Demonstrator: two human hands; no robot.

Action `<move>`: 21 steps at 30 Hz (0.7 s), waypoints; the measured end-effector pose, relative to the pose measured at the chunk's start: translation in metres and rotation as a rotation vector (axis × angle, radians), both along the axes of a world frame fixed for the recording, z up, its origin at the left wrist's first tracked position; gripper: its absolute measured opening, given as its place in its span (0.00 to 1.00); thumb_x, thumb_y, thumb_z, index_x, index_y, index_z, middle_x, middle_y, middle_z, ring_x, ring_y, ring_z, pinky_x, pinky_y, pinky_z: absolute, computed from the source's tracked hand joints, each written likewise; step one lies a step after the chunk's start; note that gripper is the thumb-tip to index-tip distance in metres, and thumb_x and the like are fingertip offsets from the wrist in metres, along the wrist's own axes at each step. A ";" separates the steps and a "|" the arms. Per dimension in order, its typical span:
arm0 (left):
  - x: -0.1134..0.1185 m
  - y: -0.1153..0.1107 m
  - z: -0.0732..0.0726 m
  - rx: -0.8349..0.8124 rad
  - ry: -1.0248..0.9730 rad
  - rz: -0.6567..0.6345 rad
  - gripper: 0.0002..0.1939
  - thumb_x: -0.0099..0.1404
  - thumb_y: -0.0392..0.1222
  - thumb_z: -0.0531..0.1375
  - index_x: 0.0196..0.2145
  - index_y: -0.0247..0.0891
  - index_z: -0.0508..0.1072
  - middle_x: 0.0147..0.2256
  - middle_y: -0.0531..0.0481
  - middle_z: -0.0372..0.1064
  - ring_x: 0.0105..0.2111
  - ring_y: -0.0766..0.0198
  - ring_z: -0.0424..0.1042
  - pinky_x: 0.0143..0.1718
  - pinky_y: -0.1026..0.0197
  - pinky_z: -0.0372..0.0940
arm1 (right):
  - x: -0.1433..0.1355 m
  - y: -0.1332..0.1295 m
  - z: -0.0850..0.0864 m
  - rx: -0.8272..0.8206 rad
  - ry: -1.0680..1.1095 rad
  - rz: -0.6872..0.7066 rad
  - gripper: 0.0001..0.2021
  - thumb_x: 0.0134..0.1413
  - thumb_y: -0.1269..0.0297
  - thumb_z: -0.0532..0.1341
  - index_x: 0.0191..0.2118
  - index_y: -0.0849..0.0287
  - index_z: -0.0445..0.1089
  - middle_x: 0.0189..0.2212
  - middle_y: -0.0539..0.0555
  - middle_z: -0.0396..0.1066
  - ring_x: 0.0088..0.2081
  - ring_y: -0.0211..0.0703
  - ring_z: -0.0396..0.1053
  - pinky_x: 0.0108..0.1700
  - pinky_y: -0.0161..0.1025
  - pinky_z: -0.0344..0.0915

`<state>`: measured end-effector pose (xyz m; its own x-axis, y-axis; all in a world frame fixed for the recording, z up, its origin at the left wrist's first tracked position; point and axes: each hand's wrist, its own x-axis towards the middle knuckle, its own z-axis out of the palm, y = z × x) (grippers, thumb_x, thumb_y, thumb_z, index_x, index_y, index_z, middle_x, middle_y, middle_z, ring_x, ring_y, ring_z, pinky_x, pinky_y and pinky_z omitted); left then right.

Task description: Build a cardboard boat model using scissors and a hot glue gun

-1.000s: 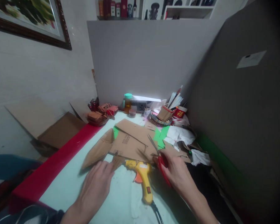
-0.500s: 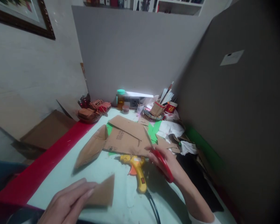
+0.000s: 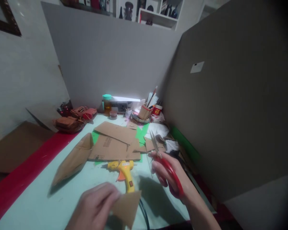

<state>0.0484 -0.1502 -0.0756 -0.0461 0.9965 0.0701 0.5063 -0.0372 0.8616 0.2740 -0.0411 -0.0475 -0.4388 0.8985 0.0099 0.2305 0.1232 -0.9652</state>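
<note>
My left hand (image 3: 97, 203), a little blurred, pinches a small piece of cardboard (image 3: 127, 207) above the front of the table. My right hand (image 3: 166, 172) is wrapped round the red handles of a pair of scissors (image 3: 168, 167). The scissor blades point away from me and look slightly parted. Between the hands lies a yellow glue gun (image 3: 124, 171) with an orange trigger, its nozzle facing left. The cardboard in my left hand hides the lower end of its grip. Behind it are flat cardboard sheets (image 3: 112, 147). A folded, pointed cardboard shape (image 3: 74, 158) rests on the left.
At the back stand a jar with a turquoise lid (image 3: 107, 105), a pen holder (image 3: 144, 112) and a red cup (image 3: 156, 110). Brown model pieces (image 3: 70, 123) sit at the back left. White paper (image 3: 158, 129) lies to the right. Grey panels (image 3: 110, 60) enclose the table.
The view has turned to the right. The cardboard in my left hand has come nearer the glue gun and overlaps its grip. The scissor blades show a wider gap now.
</note>
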 end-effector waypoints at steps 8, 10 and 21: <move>0.076 0.063 -0.001 0.010 -0.104 -0.280 0.24 0.66 0.42 0.58 0.60 0.46 0.70 0.59 0.41 0.68 0.59 0.46 0.63 0.61 0.42 0.54 | 0.055 -0.026 0.001 -0.083 0.077 -0.078 0.30 0.60 0.41 0.61 0.59 0.58 0.61 0.25 0.46 0.65 0.19 0.30 0.55 0.21 0.30 0.53; 0.079 0.063 -0.001 -0.041 -0.248 -0.283 0.23 0.65 0.45 0.59 0.58 0.45 0.72 0.59 0.41 0.68 0.59 0.47 0.65 0.61 0.43 0.56 | 0.053 -0.035 -0.004 -0.137 0.115 -0.070 0.34 0.58 0.42 0.63 0.62 0.55 0.58 0.28 0.48 0.68 0.21 0.32 0.58 0.23 0.30 0.56; 0.069 0.057 0.018 -0.277 -0.686 -0.184 0.03 0.49 0.35 0.66 0.22 0.42 0.80 0.23 0.56 0.76 0.29 0.64 0.75 0.35 0.65 0.66 | 0.018 -0.050 -0.004 -0.212 0.036 0.156 0.48 0.48 0.47 0.70 0.71 0.51 0.49 0.31 0.49 0.70 0.32 0.42 0.68 0.40 0.39 0.66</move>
<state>0.1170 -0.0932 -0.0575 0.1797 0.9693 -0.1679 -0.1394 0.1940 0.9710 0.2917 -0.0907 -0.0512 -0.5753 0.8034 -0.1535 0.1897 -0.0515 -0.9805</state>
